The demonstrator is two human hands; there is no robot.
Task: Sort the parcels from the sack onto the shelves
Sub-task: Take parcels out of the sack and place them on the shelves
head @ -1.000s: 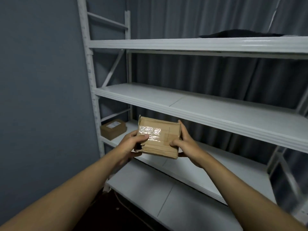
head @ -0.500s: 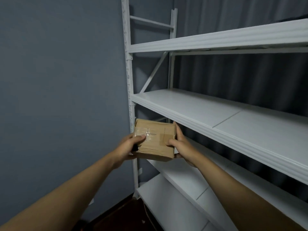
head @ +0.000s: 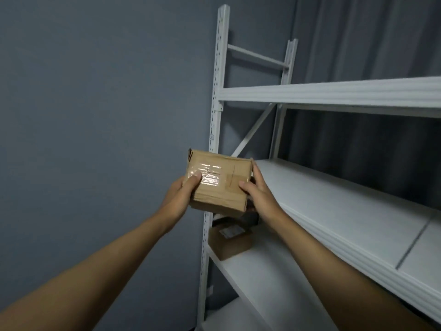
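A small brown cardboard parcel with clear tape on its top is held in the air at the left end of a white metal shelf rack. My left hand grips its left side, thumb on the tape. My right hand grips its right side, thumb on top. The parcel hangs in front of the rack's front left post, level with the middle shelf's left end. A second cardboard parcel with a white label lies on the shelf below, at its left end.
The rack's front left post stands just behind the held parcel. An upper shelf runs to the right above. A grey wall fills the left; dark curtains hang behind the rack. The sack is not in view.
The view has swung left and up along the rack. Both hands have kept their grip on the parcel, which now sits at the rack's left post, and the lower parcel shows again.
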